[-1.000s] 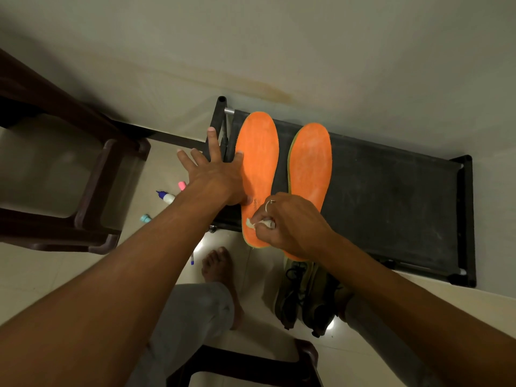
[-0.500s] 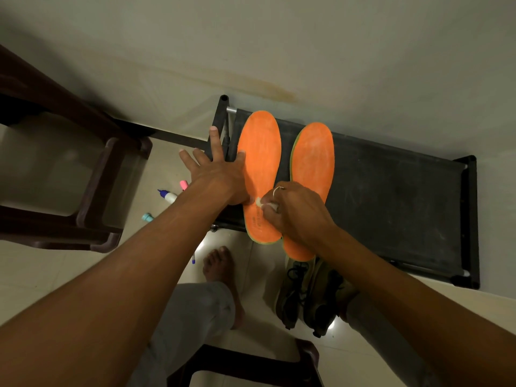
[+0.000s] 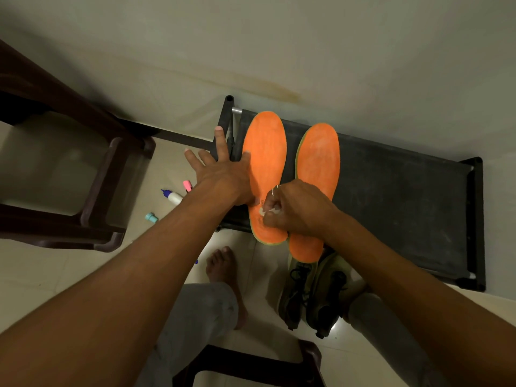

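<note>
While left hand [image 3: 223,177] presses insole [image 3: 266,152], right [image 3: 297,210] pinches wad [image 3: 268,211]

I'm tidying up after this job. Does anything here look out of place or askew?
The left insole and right insole overhang the black rack's front edge, the right one further. The right hand pinches a white wad against the left insole. A white bottle, pink marker and teal cap lie scattered on the floor.

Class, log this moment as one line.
left hand: flat on orange insole | right hand: pinches white wad at its heel | rack: bears both insoles
</note>
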`<control>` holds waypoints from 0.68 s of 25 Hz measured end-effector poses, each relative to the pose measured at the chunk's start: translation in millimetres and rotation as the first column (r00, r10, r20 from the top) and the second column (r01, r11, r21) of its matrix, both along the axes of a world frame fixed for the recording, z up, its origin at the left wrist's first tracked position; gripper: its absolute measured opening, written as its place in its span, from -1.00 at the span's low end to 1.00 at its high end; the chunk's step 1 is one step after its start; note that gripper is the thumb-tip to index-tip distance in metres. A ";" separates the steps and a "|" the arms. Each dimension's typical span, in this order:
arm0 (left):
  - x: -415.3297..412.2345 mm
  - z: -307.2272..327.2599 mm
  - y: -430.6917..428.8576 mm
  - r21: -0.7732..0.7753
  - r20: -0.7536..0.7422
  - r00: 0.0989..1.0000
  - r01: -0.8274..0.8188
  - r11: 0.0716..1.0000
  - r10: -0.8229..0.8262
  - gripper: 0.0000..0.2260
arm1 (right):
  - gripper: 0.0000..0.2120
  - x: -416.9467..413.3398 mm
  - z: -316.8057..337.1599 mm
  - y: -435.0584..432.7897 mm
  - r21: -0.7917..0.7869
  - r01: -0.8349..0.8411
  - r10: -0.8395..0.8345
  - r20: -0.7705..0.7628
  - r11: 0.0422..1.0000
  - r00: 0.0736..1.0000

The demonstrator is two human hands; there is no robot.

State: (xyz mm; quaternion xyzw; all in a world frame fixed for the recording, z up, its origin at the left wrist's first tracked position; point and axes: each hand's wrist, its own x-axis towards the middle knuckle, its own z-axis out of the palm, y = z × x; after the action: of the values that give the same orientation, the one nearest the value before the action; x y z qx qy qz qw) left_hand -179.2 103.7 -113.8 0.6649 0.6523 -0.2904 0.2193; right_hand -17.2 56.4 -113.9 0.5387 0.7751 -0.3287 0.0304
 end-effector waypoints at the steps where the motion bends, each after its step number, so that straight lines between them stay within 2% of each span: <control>1: 0.6 0.8 -0.2 -0.002 0.001 1.000 0.000 1.000 0.000 0.07 | -0.90 0.4 -1.8 1.0 0.021 0.005 -0.006 0.017 1.000 1.000; 4: -0.9 1.6 0.0 -0.014 0.005 1.000 0.004 1.000 -0.004 0.08 | -0.74 1.6 -11.4 1.7 0.287 0.077 -0.108 0.092 0.955 0.990; 7: -4.2 0.8 -0.6 -0.037 0.015 1.000 0.008 0.999 -0.007 0.11 | -0.67 -0.6 -17.8 0.4 0.389 0.079 -0.143 0.139 0.918 0.980; 9: -4.0 1.2 -0.5 -0.041 0.015 1.000 0.004 0.999 -0.004 0.11 | -0.77 -4.0 -16.0 0.2 0.337 0.086 -0.105 0.039 0.937 0.994; 11: -2.9 1.3 -0.9 -0.042 0.009 1.000 0.005 0.999 -0.005 0.12 | -0.82 -5.6 -8.0 4.3 0.123 0.064 -0.050 -0.116 0.990 0.992; 13: -1.8 1.4 -1.0 -0.051 0.004 1.000 0.016 0.999 -0.016 0.16 | -0.86 -2.0 0.9 11.5 -0.076 0.007 -0.018 -0.143 0.997 0.990; 14: -2.5 1.1 -0.7 -0.057 0.002 1.000 0.017 0.998 -0.017 0.17 | -0.88 -0.7 3.3 14.3 -0.109 -0.011 -0.002 -0.113 0.994 0.994; 15: -3.3 0.8 -0.1 -0.060 0.003 1.000 0.015 0.998 -0.015 0.18 | -0.88 -0.6 3.7 15.2 -0.086 -0.013 0.007 -0.065 0.996 0.998; 17: -4.3 0.4 1.7 -0.062 0.008 1.000 0.018 0.998 -0.017 0.19 | -0.81 -4.6 3.5 9.5 0.078 0.020 -0.026 0.071 0.997 0.997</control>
State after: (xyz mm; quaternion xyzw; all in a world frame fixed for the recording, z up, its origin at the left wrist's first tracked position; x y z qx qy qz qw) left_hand -183.6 105.4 -113.4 0.6647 0.6363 -0.3096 0.2397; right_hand -21.8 65.9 -110.4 0.5598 0.7793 -0.2794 0.0336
